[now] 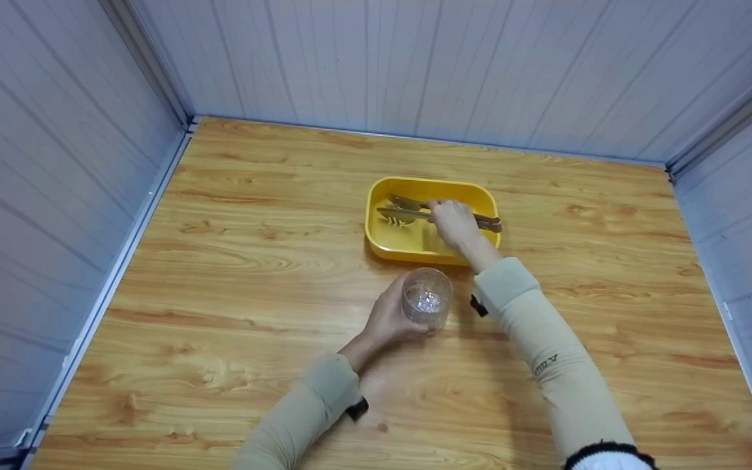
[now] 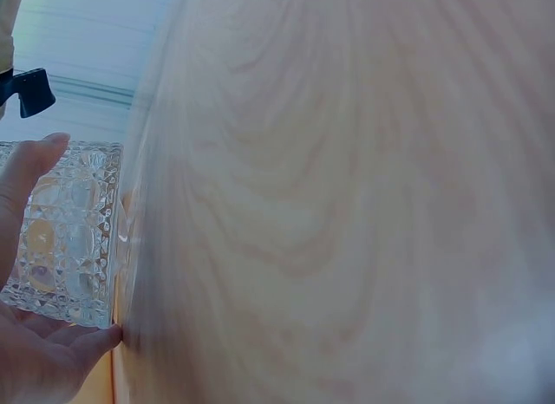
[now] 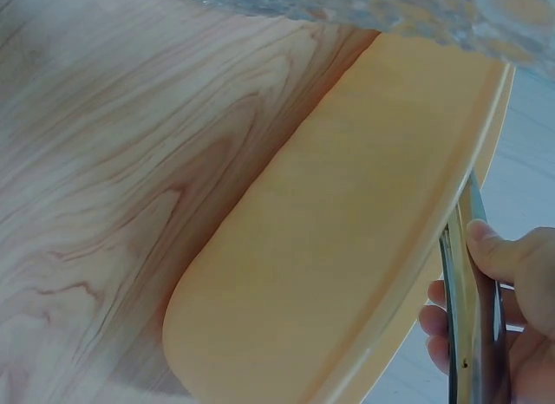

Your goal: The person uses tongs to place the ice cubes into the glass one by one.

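Observation:
My left hand (image 1: 387,316) holds a clear drinking glass (image 1: 429,307) from its left side, just in front of a yellow tray (image 1: 408,253). In the left wrist view the glass (image 2: 65,235) shows a cut, bumpy pattern, with the thumb and fingers on opposite sides of it. Over the tray, my right hand (image 1: 454,225) grips a pair of metal tongs (image 1: 408,213) by the arms. One tip of the tongs has teeth. Thumb and fingers sit on either side of the tongs (image 3: 487,335) in the right wrist view, where the tray wall hides their far end.
The tray stands on a wood-patterned table (image 1: 252,261). Pale panels enclose the table at the back (image 1: 402,72), the left (image 1: 56,196) and the right (image 1: 735,215). Dark straps hang by both sleeve cuffs.

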A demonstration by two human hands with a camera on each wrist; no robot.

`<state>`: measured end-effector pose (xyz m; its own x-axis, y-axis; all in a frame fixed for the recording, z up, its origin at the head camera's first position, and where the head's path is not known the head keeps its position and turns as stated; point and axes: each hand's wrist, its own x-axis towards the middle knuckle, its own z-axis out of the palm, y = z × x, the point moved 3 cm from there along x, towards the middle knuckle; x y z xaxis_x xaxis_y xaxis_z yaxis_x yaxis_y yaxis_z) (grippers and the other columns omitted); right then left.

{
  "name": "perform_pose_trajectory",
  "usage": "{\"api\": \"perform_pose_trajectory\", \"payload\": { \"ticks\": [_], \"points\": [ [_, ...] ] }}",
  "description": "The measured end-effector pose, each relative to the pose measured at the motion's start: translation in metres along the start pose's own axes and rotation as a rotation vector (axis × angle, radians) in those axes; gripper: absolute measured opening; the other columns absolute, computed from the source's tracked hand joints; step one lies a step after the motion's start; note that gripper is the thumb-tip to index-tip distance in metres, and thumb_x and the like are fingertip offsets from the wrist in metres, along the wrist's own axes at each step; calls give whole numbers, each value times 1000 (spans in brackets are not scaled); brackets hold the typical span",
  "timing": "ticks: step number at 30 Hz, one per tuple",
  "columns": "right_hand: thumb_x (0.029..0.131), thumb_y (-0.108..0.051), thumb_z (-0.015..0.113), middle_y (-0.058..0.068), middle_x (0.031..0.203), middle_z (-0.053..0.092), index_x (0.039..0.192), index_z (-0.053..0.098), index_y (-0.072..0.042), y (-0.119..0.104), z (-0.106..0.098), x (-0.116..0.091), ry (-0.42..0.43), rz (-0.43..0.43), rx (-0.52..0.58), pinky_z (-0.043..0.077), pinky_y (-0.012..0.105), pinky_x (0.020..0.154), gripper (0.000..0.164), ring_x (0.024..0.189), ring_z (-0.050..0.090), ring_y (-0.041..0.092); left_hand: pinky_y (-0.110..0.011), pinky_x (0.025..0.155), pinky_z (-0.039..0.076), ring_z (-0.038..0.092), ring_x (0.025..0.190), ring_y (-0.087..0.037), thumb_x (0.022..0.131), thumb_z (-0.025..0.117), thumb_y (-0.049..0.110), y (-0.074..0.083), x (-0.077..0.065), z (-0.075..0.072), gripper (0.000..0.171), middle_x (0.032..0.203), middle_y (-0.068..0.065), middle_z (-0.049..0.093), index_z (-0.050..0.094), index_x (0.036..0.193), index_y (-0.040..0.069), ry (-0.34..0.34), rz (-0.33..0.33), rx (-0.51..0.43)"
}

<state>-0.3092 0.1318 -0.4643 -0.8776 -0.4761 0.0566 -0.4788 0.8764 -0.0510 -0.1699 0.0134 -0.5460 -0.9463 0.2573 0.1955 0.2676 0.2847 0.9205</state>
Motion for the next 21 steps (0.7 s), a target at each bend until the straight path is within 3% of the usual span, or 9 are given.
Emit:
{"api": "perform_pose_trajectory", "payload": {
  "ticks": [13,21],
  "points": [
    [85,-3,54,17,83,63,89,61,1,0,-4,-2,-31,-24,53,50,44,63,9,75,59,33,-33,97,34,44,114,-19,48,83,18,0,0,-1,95,125,-5,48,37,131,9,3,-10,20],
    [85,2,51,14,82,64,88,62,1,-2,-5,-5,-33,-32,26,50,42,60,12,72,60,30,-29,97,34,43,114,-14,48,85,22,1,0,-1,97,126,-2,47,37,131,10,-3,-20,-2]
  ]
}}
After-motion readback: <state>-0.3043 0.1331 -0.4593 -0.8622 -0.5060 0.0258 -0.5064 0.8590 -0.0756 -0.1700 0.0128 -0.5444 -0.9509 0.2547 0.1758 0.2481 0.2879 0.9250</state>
